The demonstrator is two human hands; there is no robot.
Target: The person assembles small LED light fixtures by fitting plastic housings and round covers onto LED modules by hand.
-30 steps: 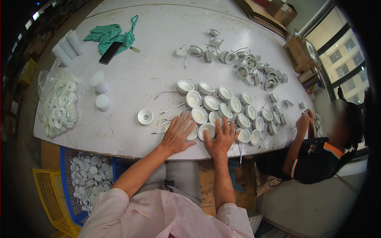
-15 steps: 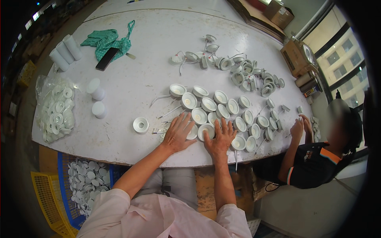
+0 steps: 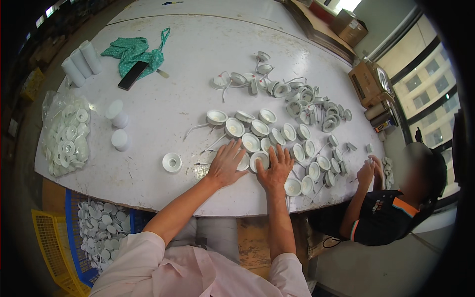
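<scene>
My left hand [image 3: 227,164] lies over the near-left part of a cluster of round white downlights, fingers stretched out and palm down. Beside it, my right hand [image 3: 275,172] rests on the near part of the cluster with its fingers spread. Between the two hands sits one downlight [image 3: 259,161], its cup facing up, with the right thumb against it. Other downlights, such as this one [image 3: 234,127], stand packed beyond my fingertips, some with white wires trailing left. Parts of several are hidden under my hands. A single white ring-shaped housing [image 3: 172,162] lies apart to the left.
More wired downlights [image 3: 307,99] lie in a loose heap farther back. At left are a bag of white rings [image 3: 69,138], white cylinders [image 3: 81,64], a phone [image 3: 133,75] on green cloth [image 3: 129,49], and a blue crate [image 3: 74,232] below. A co-worker [image 3: 381,213] sits at right.
Both open hands have pushed slightly forward against the cluster. Some downlights at its far edge have shifted away and tilted. The whole view has also moved a little.
</scene>
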